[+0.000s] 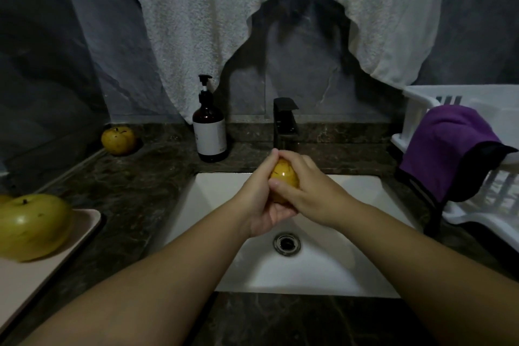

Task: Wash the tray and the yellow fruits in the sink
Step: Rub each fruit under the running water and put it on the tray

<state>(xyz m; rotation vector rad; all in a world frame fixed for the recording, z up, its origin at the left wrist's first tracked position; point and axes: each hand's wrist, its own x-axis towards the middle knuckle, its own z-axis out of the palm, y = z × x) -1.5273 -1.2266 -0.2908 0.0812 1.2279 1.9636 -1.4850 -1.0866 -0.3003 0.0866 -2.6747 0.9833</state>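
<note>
Fingers (276, 159) of both hands curl round a smooth, glossy yellow fruit (284, 175) at the centre of the frame, where we hold it over the white rectangular sink (331, 255), just in front of the boxy black faucet (285, 123). Our left hand (264, 199) cups it from below; our right hand (309, 191) wraps over it. A round metal drain (287, 244) sits beneath. At lower left, a flat, pale tray (84, 222) with rounded corners rests on the dark marbled stone table (134, 185) and carries a large rounded fruit (32, 226), greenish yellow and speckled. A smaller fruit (118, 140) stands at the left back corner. A brown pump bottle (209, 128) with a white label stands left of the faucet. At right, a purple cloth (452, 146) drapes over a white plastic rack (483, 213). Nubby white towels (213, 14) hang above.
</note>
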